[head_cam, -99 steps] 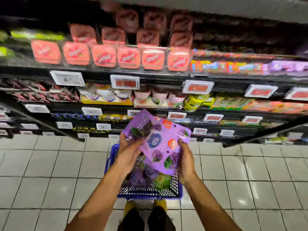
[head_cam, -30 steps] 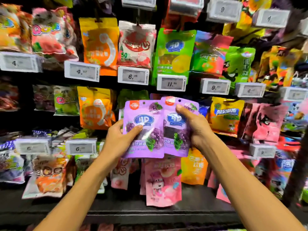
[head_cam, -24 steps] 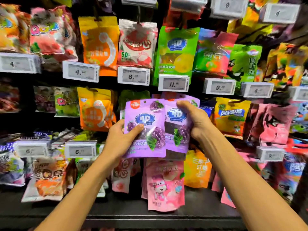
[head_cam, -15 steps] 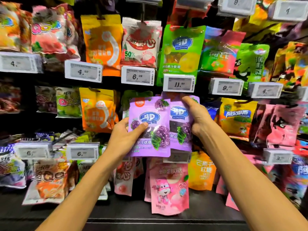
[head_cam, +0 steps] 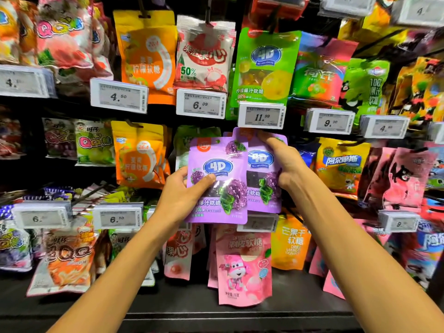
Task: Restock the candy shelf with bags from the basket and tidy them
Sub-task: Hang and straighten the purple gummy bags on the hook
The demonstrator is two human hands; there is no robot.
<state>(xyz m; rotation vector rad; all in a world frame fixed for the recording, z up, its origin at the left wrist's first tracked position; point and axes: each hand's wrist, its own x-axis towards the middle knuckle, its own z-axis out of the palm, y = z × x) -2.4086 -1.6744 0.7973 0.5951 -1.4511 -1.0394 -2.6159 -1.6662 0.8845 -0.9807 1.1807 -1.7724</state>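
At mid-height on the candy shelf [head_cam: 182, 306], two purple grape bags are being held up against the hanging rows. The front bag [head_cam: 217, 181] is sitting upright in the left hand [head_cam: 182, 195], whose thumb is pressing across its face just under the blue 4D logo while the fingers are curling behind its left edge. The rear bag [head_cam: 263, 174] is standing just to the right and a little higher, its left side tucked behind the front bag so the two are overlapping. The right hand [head_cam: 286, 162] is gripping it by the right edge, with the forefinger reaching towards the top corner and the thumb bending in lower down. Whether either bag is hanging on a peg, I cannot tell.

Directly above the rear bag an 11.99 tag [head_cam: 261, 115] is hanging, and over that a green bag [head_cam: 264, 66] with the same logo. To the left of the left hand an orange bag [head_cam: 140, 155] is hanging. Right of the right hand a yellow bag [head_cam: 341, 167] is showing. Below the purple pair, a price tag [head_cam: 258, 223] is peeking out, partly covered, and under it a pink bag [head_cam: 242, 267] is dangling beside an orange mango bag [head_cam: 292, 243]. Both forearms are reaching up from the bottom corners.
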